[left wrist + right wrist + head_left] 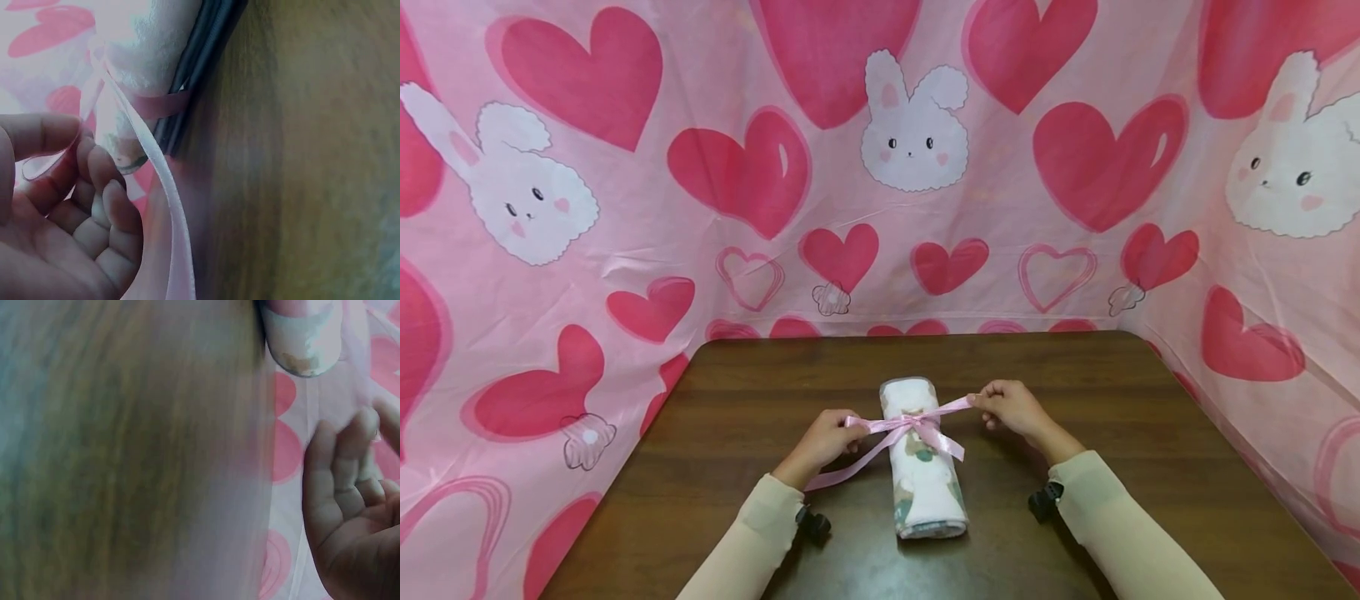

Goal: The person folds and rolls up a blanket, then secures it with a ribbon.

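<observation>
A rolled white towel (928, 493) with brown and green patches lies lengthwise on the wooden table. Around its upper half runs a pink satin ribbon (951, 407), crossed in a knot on top. My left hand (823, 439) pinches a ribbon loop between thumb and forefinger, left of the roll. On the other side, my right hand (1018, 411) pinches the ribbon where it stretches up to the right. One loose tail hangs over the towel's right side; another trails down past my left wrist. In the left wrist view, the ribbon band (164, 105) wraps the towel's dark edge.
The brown table (760, 375) has rounded far corners. Behind it and at both sides hangs a pink cloth (992, 200) printed with hearts and rabbits. A small black camera (813, 525) is strapped at the left wrist and another (1045, 502) at the right.
</observation>
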{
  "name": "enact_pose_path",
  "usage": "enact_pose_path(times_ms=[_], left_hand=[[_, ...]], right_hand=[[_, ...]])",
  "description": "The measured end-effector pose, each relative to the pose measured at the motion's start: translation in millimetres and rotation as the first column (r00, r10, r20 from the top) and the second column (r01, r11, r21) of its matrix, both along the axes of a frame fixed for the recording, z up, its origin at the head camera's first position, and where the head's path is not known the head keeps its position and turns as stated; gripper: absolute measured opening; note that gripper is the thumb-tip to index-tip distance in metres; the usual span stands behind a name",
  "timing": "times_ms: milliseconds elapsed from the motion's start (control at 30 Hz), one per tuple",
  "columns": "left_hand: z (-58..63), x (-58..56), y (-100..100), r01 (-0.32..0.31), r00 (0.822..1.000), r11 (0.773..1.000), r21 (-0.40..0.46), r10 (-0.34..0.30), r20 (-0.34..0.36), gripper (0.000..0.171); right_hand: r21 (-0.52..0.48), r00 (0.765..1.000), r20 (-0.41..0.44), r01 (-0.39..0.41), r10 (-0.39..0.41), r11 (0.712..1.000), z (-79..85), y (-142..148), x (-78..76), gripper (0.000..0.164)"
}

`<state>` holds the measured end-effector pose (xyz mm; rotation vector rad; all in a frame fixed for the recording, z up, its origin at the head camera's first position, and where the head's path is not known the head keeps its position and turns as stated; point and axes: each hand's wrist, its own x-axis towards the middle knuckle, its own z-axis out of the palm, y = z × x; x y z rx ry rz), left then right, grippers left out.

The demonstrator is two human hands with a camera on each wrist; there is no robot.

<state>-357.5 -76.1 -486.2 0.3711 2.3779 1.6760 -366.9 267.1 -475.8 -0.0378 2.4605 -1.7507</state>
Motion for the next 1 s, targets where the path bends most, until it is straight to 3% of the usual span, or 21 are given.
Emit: enact_pose_path(times_ms=[167, 233, 333, 500, 733, 1000], left_hand=[[0.7, 5.9, -4, 0.077, 0.995, 0.995, -0.067, -0.072, 0.063, 0.027], [0.9, 9.2, -7, 0.117, 0.99, 0.989, -0.086, -0.109, 0.09, 0.029], [0.4, 12.9, -11, 0.182, 0.98, 0.978, -0.101, -0.171, 0.103, 0.029], [-1.3, 20.2, -10, 0.262, 0.958, 0.963, -0.055, -0.253, 0.134, 0.029], [-5.6, 33.0, 12, 0.276, 0.949, 0.961, -0.014, -0.27, 0.163, 0.031], [-6.5, 29.8, 30, 0.216, 0.969, 0.975, -0.056, -0.206, 0.137, 0.031]], right_hand=[[-0.011, 0.995, 0.074, -0.073, 0.074, 0.997, 6.1, -4, 9.4, 0.07], [0.012, 0.991, 0.066, -0.117, 0.116, 0.993, 6.8, -6, 14.0, 0.072], [0.048, 0.976, 0.046, -0.216, 0.213, 0.975, 6.7, -11, 21.3, 0.058], [0.094, 0.924, 0.019, -0.383, 0.383, 0.919, 5.1, -23, 30.8, 0.032], [0.131, 0.888, 0.019, -0.458, 0.459, 0.879, 0.2, -38, 43.8, 0.021], [0.154, 0.884, -0.04, -0.454, 0.465, 0.877, 5.3, -48, 49.3, 0.026]])
